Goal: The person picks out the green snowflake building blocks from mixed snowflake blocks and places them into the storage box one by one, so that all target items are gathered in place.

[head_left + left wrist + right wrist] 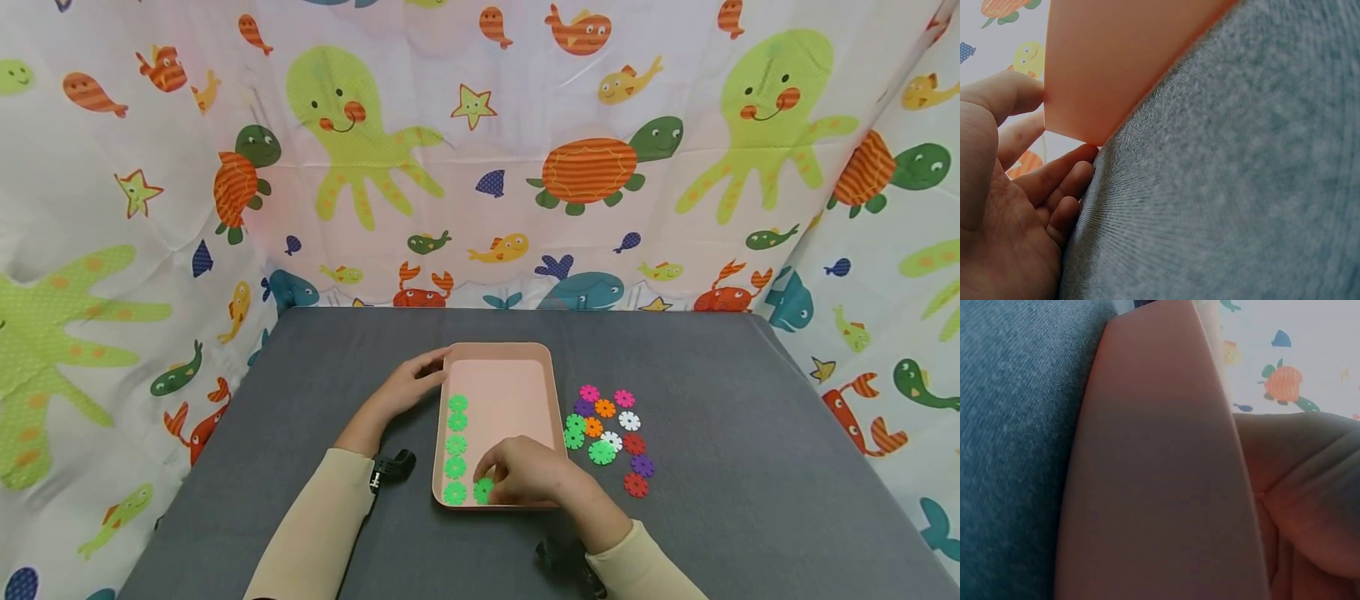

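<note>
A pink rectangular tray (pixel 506 387) lies on the table, with several green notched plastic discs (pixel 455 444) lined up along its left side. Over the tray's near end, my right hand (pixel 528 471) pinches another green disc (pixel 483 490) beside the lowest one of that line. The tray's wall hides those fingertips in the right wrist view, where only part of the hand (pixel 1310 494) shows. My left hand (pixel 408 385) rests at the tray's far left edge. In the left wrist view its fingertips touch the tray's outer wall (pixel 1129 56), and the other fingers are loosely bent.
Right of the tray lie several loose notched discs: pink (pixel 624 398), orange (pixel 604 408), white (pixel 629 421), purple (pixel 642 465), red (pixel 636 485) and green (pixel 602 452). A grey cloth (pixel 720 400) covers the table. Behind it hangs a curtain (pixel 510 92) printed with sea animals.
</note>
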### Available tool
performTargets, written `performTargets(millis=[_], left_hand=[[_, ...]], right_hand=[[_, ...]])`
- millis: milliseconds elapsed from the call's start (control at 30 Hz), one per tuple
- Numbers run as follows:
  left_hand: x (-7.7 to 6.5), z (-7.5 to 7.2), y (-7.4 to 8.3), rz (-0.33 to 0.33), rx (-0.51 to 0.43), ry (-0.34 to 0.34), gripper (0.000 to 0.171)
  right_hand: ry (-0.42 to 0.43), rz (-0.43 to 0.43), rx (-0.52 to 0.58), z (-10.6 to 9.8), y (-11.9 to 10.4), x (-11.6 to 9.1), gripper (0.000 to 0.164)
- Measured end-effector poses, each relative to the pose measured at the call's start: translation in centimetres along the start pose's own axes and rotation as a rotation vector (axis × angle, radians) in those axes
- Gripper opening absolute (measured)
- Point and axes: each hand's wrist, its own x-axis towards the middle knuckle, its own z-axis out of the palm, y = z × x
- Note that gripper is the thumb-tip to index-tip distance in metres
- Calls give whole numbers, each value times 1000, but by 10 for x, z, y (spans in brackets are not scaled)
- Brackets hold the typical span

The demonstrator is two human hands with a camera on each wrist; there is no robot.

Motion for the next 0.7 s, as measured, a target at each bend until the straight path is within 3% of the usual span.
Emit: performTargets(millis=[267, 500, 700], left_hand=[[-1, 1, 0, -12, 10, 2, 53], [0, 1, 1, -16, -7, 2, 53], [0, 1, 0, -32, -15, -1, 55]], right_hand=[[34, 5, 66, -22, 0, -11, 25], [233, 19, 84, -64, 20, -33, 26], [392, 123, 22, -88, 52, -48, 24]])
